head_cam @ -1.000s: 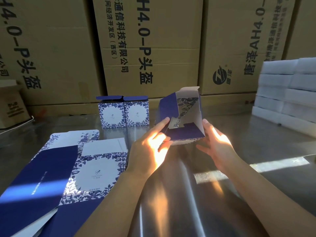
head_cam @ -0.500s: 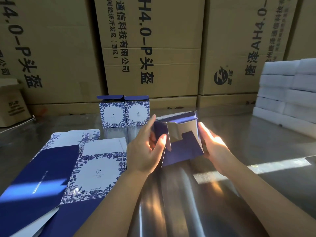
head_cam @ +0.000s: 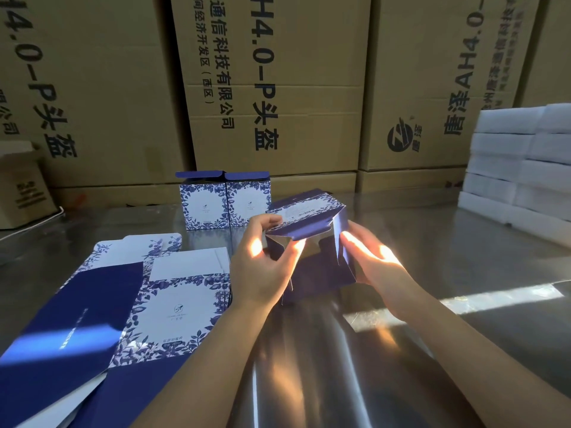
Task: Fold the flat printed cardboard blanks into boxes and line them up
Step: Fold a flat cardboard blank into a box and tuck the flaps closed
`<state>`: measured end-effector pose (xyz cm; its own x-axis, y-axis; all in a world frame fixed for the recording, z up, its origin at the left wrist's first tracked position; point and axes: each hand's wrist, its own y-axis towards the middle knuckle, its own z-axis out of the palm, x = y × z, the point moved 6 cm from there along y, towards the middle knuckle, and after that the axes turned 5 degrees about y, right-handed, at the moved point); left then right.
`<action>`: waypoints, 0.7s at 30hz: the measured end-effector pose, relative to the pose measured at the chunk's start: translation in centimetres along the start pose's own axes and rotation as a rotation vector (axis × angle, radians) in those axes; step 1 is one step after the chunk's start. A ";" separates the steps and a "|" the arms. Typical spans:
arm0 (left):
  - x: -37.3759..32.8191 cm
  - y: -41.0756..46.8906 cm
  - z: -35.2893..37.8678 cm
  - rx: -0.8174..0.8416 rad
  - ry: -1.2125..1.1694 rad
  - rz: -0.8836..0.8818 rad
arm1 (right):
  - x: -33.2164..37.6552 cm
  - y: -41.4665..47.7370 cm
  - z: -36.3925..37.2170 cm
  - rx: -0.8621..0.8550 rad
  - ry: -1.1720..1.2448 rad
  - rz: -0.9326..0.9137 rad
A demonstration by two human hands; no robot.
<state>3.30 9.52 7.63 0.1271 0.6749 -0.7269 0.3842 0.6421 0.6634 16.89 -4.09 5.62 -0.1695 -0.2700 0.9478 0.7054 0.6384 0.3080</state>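
The half-folded box (head_cam: 315,273) sits between the two bare hands, low over the shiny desk (head_cam: 401,366); whether its bottom edge touches the desk cannot be told. Its open end faces the person, with dark blue flaps turned in and a white-and-blue flowered panel tilted up on the far side.

The left grip (head_cam: 262,267) is closed on the box's left side. Thumb and forefinger pinch the upper flap near its corner, and the other fingers curl round the left flap below it. The right grip (head_cam: 380,267) holds the right side, its fingertips on the blue right flap and the palm beneath the box's edge — sunlight glares on these fingers, so their exact lie is hard to read.

Just beyond the left grip, two finished boxes (head_cam: 227,203) stand upright on the desk, touching side by side, their blue lids raised. To the left of the left grip lie the flat blanks (head_cam: 182,307), overlapping one another, printed side up, with broad dark blue panels reaching toward the person.

Well off to the right of the right grip a stack of white foam blocks (head_cam: 519,162) rests on the desk. Behind everything, beyond both grips, rises a wall of large brown cartons (head_cam: 278,88) with black lettering — a smaller carton (head_cam: 21,186) stands far to the left.
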 end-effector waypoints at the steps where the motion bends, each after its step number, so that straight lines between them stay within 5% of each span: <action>1: 0.0 0.1 -0.1 -0.008 -0.021 -0.003 | 0.0 -0.1 0.1 0.005 -0.007 0.004; 16: 0.6 0.2 0.1 -0.001 -0.239 -0.057 | 0.2 -0.4 -0.2 -0.081 -0.156 -0.024; 21: 0.0 -0.1 0.6 0.069 -0.295 0.102 | 0.2 -0.5 -0.4 -0.125 -0.153 -0.035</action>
<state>3.80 9.20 7.49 0.4240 0.5932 -0.6843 0.4156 0.5439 0.7290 16.78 -4.75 5.65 -0.2914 -0.1720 0.9410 0.7758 0.5330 0.3377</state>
